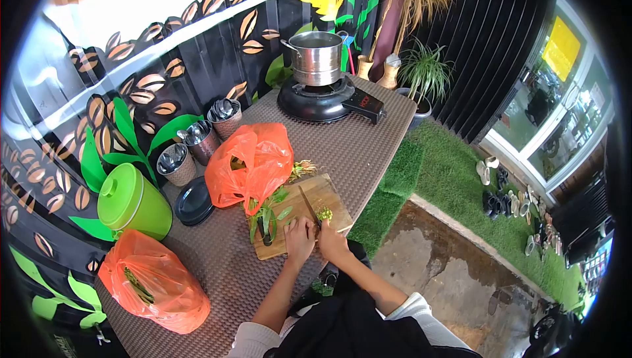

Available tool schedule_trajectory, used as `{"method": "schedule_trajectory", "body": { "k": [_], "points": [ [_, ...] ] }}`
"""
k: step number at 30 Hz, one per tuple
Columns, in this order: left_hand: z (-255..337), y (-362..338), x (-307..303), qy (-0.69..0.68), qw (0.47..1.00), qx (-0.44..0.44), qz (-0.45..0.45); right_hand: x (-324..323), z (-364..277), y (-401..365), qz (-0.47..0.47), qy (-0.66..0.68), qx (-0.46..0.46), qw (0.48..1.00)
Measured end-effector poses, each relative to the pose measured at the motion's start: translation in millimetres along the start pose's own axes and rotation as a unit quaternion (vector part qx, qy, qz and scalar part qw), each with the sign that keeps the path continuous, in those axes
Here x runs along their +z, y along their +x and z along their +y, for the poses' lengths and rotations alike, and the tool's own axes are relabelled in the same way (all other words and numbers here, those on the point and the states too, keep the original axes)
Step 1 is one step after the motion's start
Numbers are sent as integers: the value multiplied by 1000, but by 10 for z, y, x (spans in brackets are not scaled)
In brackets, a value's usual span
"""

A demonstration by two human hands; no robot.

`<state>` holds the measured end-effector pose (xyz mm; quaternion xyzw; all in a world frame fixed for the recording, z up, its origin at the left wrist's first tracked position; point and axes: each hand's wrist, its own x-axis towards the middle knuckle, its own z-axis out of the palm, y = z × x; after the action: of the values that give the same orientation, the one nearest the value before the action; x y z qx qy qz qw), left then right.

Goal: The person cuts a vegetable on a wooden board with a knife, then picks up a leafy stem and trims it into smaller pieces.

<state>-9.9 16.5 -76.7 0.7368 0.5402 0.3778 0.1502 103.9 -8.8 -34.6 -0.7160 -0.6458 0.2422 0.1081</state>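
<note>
A wooden cutting board (338, 204) lies near the table's front edge. My right hand (332, 241) is closed round the handle of a knife (307, 201), whose blade points away from me over the board. Just left of it, my left hand (299, 235) rests on the board with its fingers bent; whether they hold anything is hidden. Chopped green pieces (324, 214) sit right of the blade. Leafy green stems (268, 218) lie on the board's left side, beside an orange plastic bag (253, 164). Roots (303, 169) stick out beyond the board's far edge.
On the woven table (243, 253) stand a second orange bag (155, 282), a green lidded bucket (133, 201), dark plates (193, 201) and cups of cutlery (199, 141). A steel pot (316, 62) sits on a black portable stove (315, 102) at the far end.
</note>
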Motion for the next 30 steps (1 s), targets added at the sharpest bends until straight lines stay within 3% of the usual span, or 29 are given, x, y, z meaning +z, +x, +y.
{"method": "schedule_trajectory", "body": {
  "k": [3, 8, 18, 24, 30],
  "points": [
    [-12, 9, 14, 8, 1000, 1, 7, -39, 99, 29, 2, 2, -45, 999],
    [-36, 9, 3, 11, 1000, 13, 5, 42, -10, -215, 12, -19, 5, 1000],
    [-81, -10, 61, 6, 999, 10, 39, 17, 46, -90, 5, 9, -20, 1000],
    [-79, -15, 0, -63, 998, -2, 29, 112, -14, -133, -2, -14, 19, 1000],
    [-112, -15, 2, -121, 991, -36, 51, -20, 69, 25, -7, -25, -41, 999]
  ]
}}
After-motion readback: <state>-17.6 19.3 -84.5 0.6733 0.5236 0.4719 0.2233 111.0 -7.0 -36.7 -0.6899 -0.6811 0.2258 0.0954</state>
